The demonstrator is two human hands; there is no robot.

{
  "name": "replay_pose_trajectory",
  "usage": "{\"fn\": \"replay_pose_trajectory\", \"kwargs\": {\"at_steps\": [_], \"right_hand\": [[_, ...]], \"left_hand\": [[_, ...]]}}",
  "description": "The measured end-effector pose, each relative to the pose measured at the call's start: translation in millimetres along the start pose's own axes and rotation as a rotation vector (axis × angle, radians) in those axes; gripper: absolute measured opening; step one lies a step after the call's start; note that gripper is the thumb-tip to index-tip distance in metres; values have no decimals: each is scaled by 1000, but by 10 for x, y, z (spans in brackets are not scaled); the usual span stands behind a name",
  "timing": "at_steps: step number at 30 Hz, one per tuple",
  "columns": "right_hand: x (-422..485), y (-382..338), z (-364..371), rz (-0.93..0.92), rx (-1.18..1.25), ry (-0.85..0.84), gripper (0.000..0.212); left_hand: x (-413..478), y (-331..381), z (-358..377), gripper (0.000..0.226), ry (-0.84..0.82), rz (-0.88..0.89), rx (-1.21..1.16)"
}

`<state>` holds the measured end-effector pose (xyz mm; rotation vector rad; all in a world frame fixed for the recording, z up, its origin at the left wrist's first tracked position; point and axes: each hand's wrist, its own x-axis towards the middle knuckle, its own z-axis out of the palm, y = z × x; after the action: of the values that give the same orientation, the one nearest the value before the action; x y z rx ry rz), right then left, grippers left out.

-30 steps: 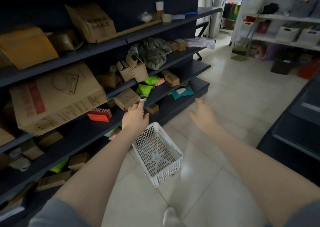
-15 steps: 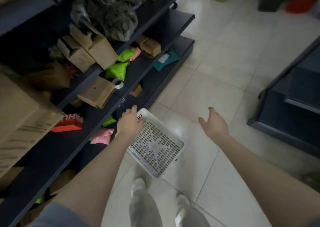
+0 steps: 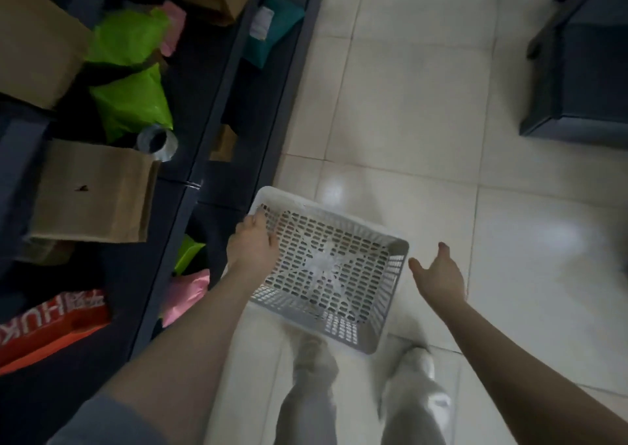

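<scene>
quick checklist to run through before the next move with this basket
1. Grip: the left hand holds the basket by its left rim only. Ok, though one-sided.
2. Right hand: fingers open, holding nothing, apart from the basket. Ok.
3. Basket load: only its slotted bottom shows. Ok.
4. Clearance to the bottom shelf: the basket's far corner looks close to the shelf's edge. Cannot tell whether they touch.
5. Tape roll: lies by the corner of the brown box, back from the edge. Ok.
</scene>
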<state>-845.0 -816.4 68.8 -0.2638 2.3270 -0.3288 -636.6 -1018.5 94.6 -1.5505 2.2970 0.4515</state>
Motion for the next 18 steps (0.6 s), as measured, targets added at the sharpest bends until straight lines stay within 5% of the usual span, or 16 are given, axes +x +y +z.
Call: {"fn": "replay_pose_trajectory", "kwargs": {"at_steps": [10,18], "right_hand": [[1068,652,1706,186,50,78,74],[1342,1105,2370,193,303,246,39]], "left_hand": [[1240,-782,1593,62,17,-28,12],[1727,-1250,2435,58,137,-180,-86]]}}
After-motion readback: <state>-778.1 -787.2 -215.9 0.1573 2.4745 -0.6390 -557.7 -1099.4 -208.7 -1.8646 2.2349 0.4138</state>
